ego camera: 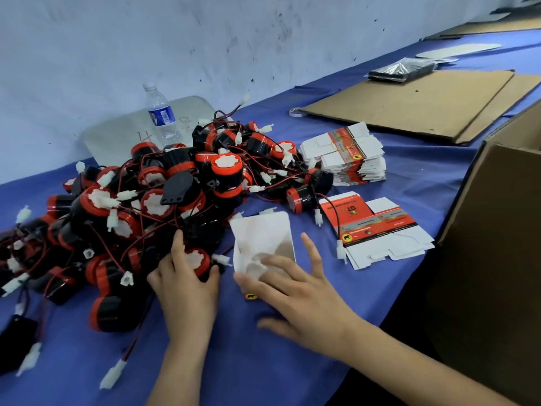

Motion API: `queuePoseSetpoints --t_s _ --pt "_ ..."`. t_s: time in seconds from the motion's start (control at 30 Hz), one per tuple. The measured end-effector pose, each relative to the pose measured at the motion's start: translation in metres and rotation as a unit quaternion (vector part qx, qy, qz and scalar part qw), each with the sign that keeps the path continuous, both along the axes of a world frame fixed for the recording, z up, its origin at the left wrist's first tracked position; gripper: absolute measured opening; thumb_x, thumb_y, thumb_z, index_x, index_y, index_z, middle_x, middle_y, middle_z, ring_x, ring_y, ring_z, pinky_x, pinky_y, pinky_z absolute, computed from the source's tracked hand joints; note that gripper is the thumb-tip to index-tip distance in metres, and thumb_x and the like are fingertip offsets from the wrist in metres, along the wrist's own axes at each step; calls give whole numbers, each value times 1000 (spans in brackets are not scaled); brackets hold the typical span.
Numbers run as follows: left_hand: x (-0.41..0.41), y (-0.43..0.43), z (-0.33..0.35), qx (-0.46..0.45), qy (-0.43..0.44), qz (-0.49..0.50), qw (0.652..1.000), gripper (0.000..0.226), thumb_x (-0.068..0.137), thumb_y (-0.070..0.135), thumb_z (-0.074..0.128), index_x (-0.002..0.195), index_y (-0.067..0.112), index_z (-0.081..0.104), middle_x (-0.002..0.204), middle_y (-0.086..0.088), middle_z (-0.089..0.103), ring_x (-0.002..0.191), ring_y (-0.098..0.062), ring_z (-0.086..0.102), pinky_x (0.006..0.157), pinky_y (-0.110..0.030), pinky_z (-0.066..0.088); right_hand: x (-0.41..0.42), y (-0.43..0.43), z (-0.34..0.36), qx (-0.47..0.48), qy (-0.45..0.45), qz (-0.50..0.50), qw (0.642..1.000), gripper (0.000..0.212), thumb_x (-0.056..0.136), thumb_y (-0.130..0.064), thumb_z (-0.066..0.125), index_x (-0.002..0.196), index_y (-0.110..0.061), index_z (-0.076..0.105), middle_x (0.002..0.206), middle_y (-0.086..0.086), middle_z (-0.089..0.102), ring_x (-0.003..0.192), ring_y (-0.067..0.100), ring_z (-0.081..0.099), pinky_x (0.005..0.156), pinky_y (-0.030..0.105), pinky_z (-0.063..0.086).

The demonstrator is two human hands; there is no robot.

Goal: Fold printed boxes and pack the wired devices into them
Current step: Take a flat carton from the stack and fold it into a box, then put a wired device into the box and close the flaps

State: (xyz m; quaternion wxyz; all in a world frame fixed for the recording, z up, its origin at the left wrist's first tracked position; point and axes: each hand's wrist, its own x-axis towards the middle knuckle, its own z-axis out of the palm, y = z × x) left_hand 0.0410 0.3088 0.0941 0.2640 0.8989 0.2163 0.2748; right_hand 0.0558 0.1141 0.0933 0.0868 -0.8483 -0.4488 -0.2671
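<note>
While the left hand (183, 285) curls its fingers round one wired device (196, 260) at the near edge of the tangled pile (175, 186), the right hand (301, 291) lies with fingers spread on a half-folded printed box (263, 238) just beside it on the blue table (263, 353). Loose flat blanks (377, 227) lie to the right, with a banded stack (348, 156) behind them. A water bottle (161, 112) stands behind the pile. An open carton (497, 259) rises at the right edge, with a cardboard sheet (409, 104) beyond.

A scuffed pale wall (205, 39) backs the blue-clothed table (292, 361).
</note>
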Motion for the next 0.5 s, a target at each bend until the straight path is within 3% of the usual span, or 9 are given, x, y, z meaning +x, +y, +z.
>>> queuePoseSetpoints --t_s 0.07,0.13,0.2,0.3,0.4,0.5 --pt "0 -3 0 -54 3 -6 999 85 81 27 76 150 24 25 133 -17 53 121 -38 39 97 -45 36 -1 -1 -7 43 28 17 999 57 83 -55 61 133 -29 57 99 -12 62 127 16 51 108 67 12" --pt "0 -9 3 -88 -41 -4 995 86 77 39 77 147 31 27 134 -12 54 121 -34 45 94 -42 41 -1 -2 -7 88 60 21 994 43 88 -47 58 125 -27 64 106 -11 64 128 16 50 109 69 12" --pt "-1 -16 10 -124 -138 -2 983 84 75 51 74 144 38 27 135 -5 54 122 -25 51 94 -36 43 -2 -3 -5 159 87 42 982 30 90 -37 60 114 -23 70 114 -7 64 128 15 50 107 73 16" --pt "-10 -30 21 -153 -324 -56 932 73 77 58 69 139 45 32 126 18 53 113 -5 55 93 -23 46 -2 -5 2 288 120 67 948 18 91 -23 59 100 -15 73 109 -3 67 121 13 54 108 69 22" --pt "-17 -41 25 -67 -430 -136 890 62 90 52 59 141 28 33 134 26 40 122 -3 45 99 -25 41 0 -6 14 385 136 60 911 18 90 -19 59 95 -9 73 103 -3 69 117 10 56 108 64 29" --pt "-17 -53 23 -1 -408 -194 892 69 94 53 52 136 2 34 140 17 38 129 4 38 104 -14 32 -3 -4 31 452 195 51 869 25 89 -27 58 104 -12 71 106 -11 68 120 11 55 109 53 35"
